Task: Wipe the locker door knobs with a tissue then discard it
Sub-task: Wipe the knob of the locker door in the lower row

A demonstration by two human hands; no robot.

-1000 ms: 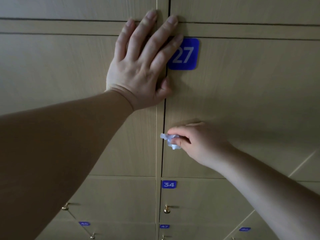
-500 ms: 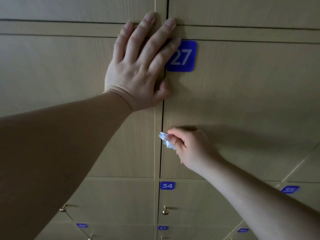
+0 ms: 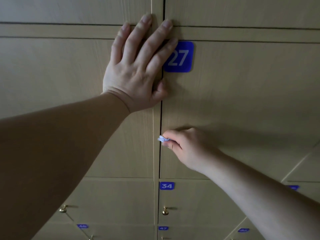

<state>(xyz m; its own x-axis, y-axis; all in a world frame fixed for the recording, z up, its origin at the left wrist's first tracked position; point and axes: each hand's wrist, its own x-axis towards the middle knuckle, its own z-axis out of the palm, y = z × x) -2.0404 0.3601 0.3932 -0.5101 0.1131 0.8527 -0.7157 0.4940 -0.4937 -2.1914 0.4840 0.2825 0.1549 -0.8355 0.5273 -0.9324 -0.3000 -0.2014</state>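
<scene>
Okay, head view: dim light, wall of tan wood-grain locker doors (image 3: 242, 104). Left hand (image 3: 136, 70) flat across seam beside plate 27 (image 3: 180, 57), fingers straight and spread, holding nothing. Right hand (image 3: 183, 148) pinches crumpled tissue (image 3: 162, 139) at left edge of that door; knob there hidden. Two brass knobs clear in row below: left knob (image 3: 63, 209), right knob (image 3: 165, 211) under plate 34 (image 3: 166, 185). Six blue plates, three readable.

A single wide-angle head-worn view faces the locker doors (image 3: 242, 104) from close up; lower rows recede below the fingers (image 3: 174, 135).
</scene>
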